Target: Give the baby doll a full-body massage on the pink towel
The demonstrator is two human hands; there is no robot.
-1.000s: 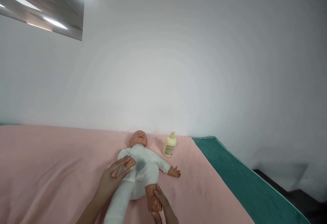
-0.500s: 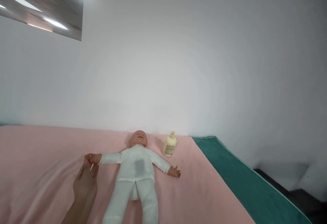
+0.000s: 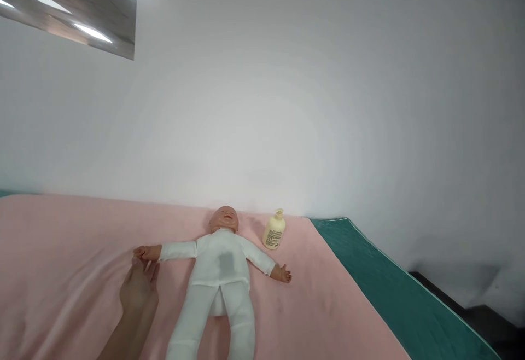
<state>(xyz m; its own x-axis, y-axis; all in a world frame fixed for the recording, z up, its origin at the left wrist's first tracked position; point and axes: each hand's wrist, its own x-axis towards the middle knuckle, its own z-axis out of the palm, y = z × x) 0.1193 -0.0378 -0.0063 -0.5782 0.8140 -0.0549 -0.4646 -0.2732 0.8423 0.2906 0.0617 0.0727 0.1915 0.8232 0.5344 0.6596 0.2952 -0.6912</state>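
A baby doll (image 3: 221,257) in white clothing lies on its back with its arms spread wide and its head toward the wall. Entering from the lower left, my left hand (image 3: 139,290) is closed around the doll's hand (image 3: 147,252) on that side, with the thumb at the left and the fingers under and beside it. The doll's other arm (image 3: 260,260) rests on the pink sheet, fingers spread. Its lower legs run out of the bottom of the view. My right hand is not in view.
A cream pump bottle (image 3: 274,230) stands beside the doll's head. The pink sheet (image 3: 328,305) lies over a green surface (image 3: 381,289) that shows along the right edge. Behind is a pale wall (image 3: 266,103) with a reflective panel (image 3: 82,10) at upper left.
The view has shifted very slightly. My left hand keeps its hold on the doll's hand, its fingers a little changed in position; the doll and bottle stay in place.
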